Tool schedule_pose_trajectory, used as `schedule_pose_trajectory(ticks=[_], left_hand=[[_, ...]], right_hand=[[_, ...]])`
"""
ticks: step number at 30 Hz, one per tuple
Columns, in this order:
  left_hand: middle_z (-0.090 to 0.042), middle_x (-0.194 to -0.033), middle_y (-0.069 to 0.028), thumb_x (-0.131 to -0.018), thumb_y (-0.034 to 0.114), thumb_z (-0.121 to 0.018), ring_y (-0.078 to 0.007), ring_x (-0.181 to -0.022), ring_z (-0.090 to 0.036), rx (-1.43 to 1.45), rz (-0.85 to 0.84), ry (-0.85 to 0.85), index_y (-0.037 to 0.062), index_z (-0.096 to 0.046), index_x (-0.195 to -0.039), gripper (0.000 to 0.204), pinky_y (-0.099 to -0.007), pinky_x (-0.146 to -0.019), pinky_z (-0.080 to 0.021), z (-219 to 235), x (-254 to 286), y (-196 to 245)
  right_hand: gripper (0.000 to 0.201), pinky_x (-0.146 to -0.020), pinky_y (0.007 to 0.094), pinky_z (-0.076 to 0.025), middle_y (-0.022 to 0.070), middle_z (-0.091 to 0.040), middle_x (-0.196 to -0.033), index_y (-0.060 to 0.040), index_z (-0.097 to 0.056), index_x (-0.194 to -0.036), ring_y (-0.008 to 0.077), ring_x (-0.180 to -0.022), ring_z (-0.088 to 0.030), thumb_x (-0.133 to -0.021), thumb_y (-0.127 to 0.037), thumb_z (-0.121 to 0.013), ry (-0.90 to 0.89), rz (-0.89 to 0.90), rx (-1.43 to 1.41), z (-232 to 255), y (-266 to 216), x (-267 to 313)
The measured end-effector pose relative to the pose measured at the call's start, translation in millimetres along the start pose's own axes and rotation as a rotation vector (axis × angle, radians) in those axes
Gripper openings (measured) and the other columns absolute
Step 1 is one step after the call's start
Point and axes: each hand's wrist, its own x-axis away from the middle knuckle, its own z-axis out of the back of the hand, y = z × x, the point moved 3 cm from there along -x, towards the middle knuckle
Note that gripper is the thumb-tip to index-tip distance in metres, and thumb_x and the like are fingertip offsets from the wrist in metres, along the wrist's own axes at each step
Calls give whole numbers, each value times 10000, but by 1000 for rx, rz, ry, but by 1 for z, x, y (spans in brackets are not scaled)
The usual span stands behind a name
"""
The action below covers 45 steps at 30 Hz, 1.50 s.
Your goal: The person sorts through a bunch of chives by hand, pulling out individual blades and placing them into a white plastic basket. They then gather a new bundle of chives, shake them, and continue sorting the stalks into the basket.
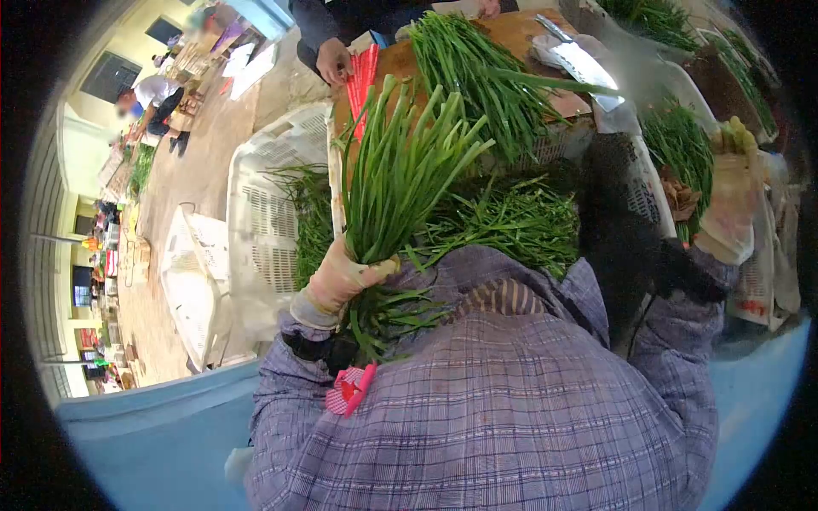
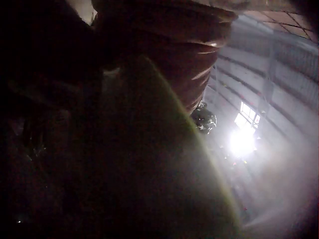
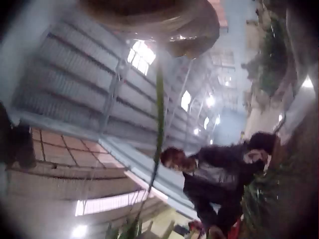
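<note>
Fingers of the gloved left hand curl round a bunch of long green chives at frame centre, while the gloved right hand, raised at the right edge, pinches one thin green chive leaf.

**A produce-sorting hall at a wholesale market**

Heaps of green chives fill white plastic crates around a wooden table bearing a cleaver. High corrugated walls with windows enclose the concrete floor.

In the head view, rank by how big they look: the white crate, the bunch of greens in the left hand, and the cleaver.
1. white crate
2. bunch of greens, nearer the camera, so its lead over the cleaver may be exaggerated
3. cleaver
</note>
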Motion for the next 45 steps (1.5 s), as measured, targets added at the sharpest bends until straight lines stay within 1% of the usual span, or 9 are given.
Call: schedule_pose_trajectory(ticks=[4, 8, 15, 21, 25, 30, 35, 42, 45], left_hand=[[-656, -945, -19, -726, 31, -758, -90, -784, -591, -9, 57, -27, -12, -579, -1126, 441, -246, -686, -490, 5, -3, -8], [-670, -948, -30, -747, 19, -730, -106, -827, -615, -31, -135, -47, -13, -575, -1160, 443, -251, -730, -500, -4, -6, -4], [-691, -1015, -97, -715, 32, -725, -222, -895, -678, -799, -611, 239, 71, -564, -1253, 562, -300, -766, -520, -23, -1, 39], [-673, -961, -111, -698, 82, -732, -285, -853, -663, -746, -598, 249, 153, -546, -1291, 626, -335, -716, -519, -17, -9, 22], [-628, -816, -89, -697, 153, -733, -282, -737, -634, -987, -603, 231, 167, -536, -1304, 638, -361, -636, -490, -19, -6, 27], [-621, -797, -74, -699, 200, -737, -274, -717, -628, -1066, -641, 259, 171, -537, -1307, 641, -363, -621, -480, -14, -12, 16], [-652, -837, -78, -718, 199, -733, -272, -739, -641, -979, -650, 236, 152, -561, -1281, 591, -351, -628, -491, -17, -14, 20], [-680, -937, -97, -706, 106, -729, -280, -827, -668, -629, -626, 233, 124, -564, -1266, 584, -343, -695, -517, 2, -27, -10], [-683, -936, -99, -700, 69, -716, -284, -833, -673, -894, -560, 306, 116, -567, -1256, 577, -346, -707, -520, -2, -16, 12]], right_hand=[[232, -897, 319, -461, 111, -661, -1043, -10, -656, -1063, 188, -970, -608, -875, -126, -585, -191, -16, 514, -72, -2, 38], [366, -929, 316, -450, 96, -658, -1078, -8, -640, -1106, 180, -1012, -601, -765, -118, -712, -650, -652, 673, -153, 31, 83], [436, -988, 324, -414, 120, -601, -1241, 13, -535, -1245, 192, -1119, -554, -847, -86, -683, -391, -114, 394, -214, 56, 102], [797, -936, 310, -432, 87, -601, -1201, -82, -449, -1377, 228, -1024, -580, -693, -280, -807, -837, 48, 825, -243, 54, 96], [548, -779, 378, -489, 121, -663, -925, -119, -627, -1184, 316, -862, -629, -664, -178, -790, -966, 123, 1025, -245, 64, 104], [298, -794, 329, -503, 100, -687, -968, -30, -663, -1034, 255, -875, -644, -751, -96, -729, -902, 37, 701, -228, 76, 110], [172, -824, 277, -496, 88, -683, -971, 37, -652, -1010, 149, -897, -622, -859, -44, -633, -493, -594, 248, -223, 78, 112], [206, -812, 280, -490, 102, -683, -965, 11, -648, -1064, 156, -847, -618, -880, -66, -597, -310, -416, 355, -175, 48, 73], [248, -829, 288, -487, 93, -678, -1009, 14, -633, -1108, 166, -860, -612, -869, -48, -615, -521, -425, -167, -165, 46, 70]])
